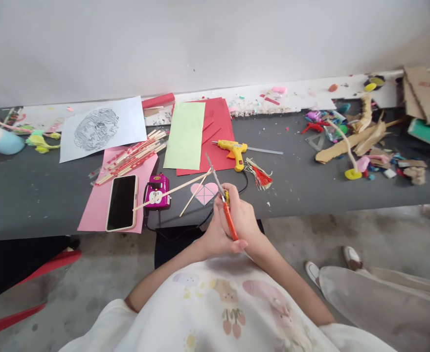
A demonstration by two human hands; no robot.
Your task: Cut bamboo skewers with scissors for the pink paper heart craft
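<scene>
Both my hands meet at the table's front edge, around scissors [231,220] seen nearly edge-on, with a metal blade and an orange-red handle. My left hand [220,237] is closed on the handle, its thumb reaching right. My right hand [244,217] presses in from the other side with curled fingers; a small yellow piece shows beside them, and what else it grips is hidden. Just beyond the blade lie a pink paper heart [203,194] with drawn lines and two thin wooden sticks [178,188]. A yellow glue gun [235,151] rests farther back.
Left are a phone [122,203], a purple box [158,192], bundled sticks [134,157] and a printed sheet [102,129]. Green paper [184,135] overlaps red paper [222,116]. A red tassel [261,177] lies near the gun's cable. Craft scraps [361,142] and cardboard [427,98] crowd the right.
</scene>
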